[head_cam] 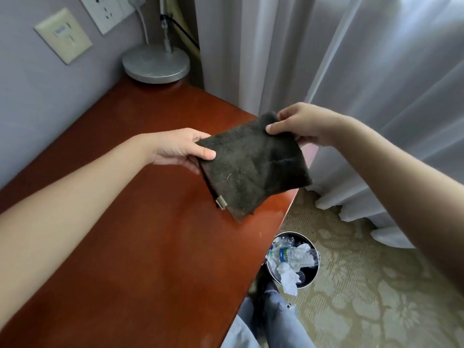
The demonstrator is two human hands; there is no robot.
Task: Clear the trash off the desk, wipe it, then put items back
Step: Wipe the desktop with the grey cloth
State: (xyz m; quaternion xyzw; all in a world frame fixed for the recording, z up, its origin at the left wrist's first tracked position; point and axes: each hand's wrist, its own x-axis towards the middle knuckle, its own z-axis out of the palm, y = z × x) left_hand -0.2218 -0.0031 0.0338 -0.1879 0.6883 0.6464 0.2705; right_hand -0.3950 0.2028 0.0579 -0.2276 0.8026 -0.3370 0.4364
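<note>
A dark grey folded cloth (253, 167) with a small tag on its lower edge hangs above the red-brown wooden desk (140, 234). My left hand (180, 149) pinches its left corner, thumb on top. My right hand (301, 125) pinches its upper right corner between thumb and fingers. The cloth is held up off the desk near the desk's right edge. On the floor to the right of the desk stands a round metal trash bin (292, 259) filled with crushed plastic bottles and crumpled tissue.
A silver lamp base (155, 64) sits at the desk's far corner, its cord running up to wall sockets (110, 11). White curtains (351, 71) hang to the right. Patterned carpet (364, 285) covers the floor. My legs are below the desk edge.
</note>
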